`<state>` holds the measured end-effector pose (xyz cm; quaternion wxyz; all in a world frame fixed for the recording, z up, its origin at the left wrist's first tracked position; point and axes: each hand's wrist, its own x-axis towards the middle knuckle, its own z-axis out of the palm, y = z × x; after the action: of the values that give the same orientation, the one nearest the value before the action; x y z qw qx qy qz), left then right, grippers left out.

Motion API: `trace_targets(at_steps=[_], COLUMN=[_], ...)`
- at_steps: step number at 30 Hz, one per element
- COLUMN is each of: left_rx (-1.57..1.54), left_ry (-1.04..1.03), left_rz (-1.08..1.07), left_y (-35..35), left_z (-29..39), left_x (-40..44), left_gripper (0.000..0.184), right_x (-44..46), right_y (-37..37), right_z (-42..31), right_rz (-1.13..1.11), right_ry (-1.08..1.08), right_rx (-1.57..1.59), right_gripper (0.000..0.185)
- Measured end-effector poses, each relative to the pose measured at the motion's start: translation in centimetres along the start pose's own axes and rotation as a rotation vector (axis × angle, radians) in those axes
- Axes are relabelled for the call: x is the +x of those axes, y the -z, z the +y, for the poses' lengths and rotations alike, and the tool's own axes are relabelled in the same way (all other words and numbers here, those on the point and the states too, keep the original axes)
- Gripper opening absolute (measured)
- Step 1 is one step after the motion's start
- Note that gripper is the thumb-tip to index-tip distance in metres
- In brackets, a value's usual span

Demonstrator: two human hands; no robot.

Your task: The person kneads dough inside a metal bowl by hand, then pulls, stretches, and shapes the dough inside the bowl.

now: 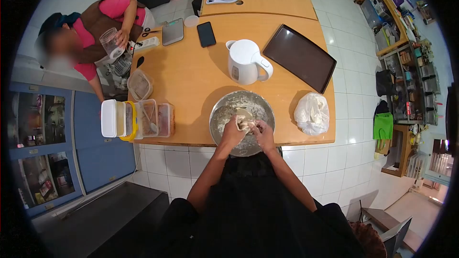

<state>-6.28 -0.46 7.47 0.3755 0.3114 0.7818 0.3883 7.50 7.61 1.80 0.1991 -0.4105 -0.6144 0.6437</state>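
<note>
Over a metal mixing bowl [214,119] at the table's front edge, both my hands work on a pale, sticky lump of dough [245,124]. My left hand [232,133] has its fingers closed on the dough's left side. From the right, my right hand [262,134] pinches the same lump with bent fingers. Smears of flour or dough coat the bowl's inner wall. Part of the lump is hidden behind my fingers. Just beyond the bowl stands a white electric kettle [245,62], its handle toward the right.
A dark baking tray [300,57] lies at the back right, near a knotted plastic bag [311,113] of white contents. Plastic containers [146,119] line the left edge. A phone [206,34] and a scale [172,32] lie farther back. At left, another person [103,24] holds a clear jar [112,43].
</note>
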Motion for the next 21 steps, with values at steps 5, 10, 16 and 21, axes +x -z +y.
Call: trace_targets(at_steps=[5, 10, 16, 21], left_rx=[-0.508, -0.606, -0.226, -0.039], left_ry=[0.056, 0.205, -0.068, -0.058], left_rz=[-0.344, -0.359, -0.093, 0.020], left_y=[1.8, 2.0, -0.6, 0.0], left_z=[0.9, 1.2, -1.5, 0.9], left_x=[-0.3, -0.5, -0.4, -1.4], left_gripper=[0.047, 0.038, 0.026, 0.024], right_x=[-0.1, -0.6, -1.0, -0.7], right_y=[0.4, 0.6, 1.0, 1.3], right_z=[-0.8, -2.1, -3.5, -2.9], right_rz=[0.023, 0.006, -0.067, -0.177], right_ry=[-0.058, -0.140, 0.019, -0.075], right_rx=[0.075, 0.189, -0.121, -0.120], right_gripper=[0.027, 0.031, 0.036, 0.034])
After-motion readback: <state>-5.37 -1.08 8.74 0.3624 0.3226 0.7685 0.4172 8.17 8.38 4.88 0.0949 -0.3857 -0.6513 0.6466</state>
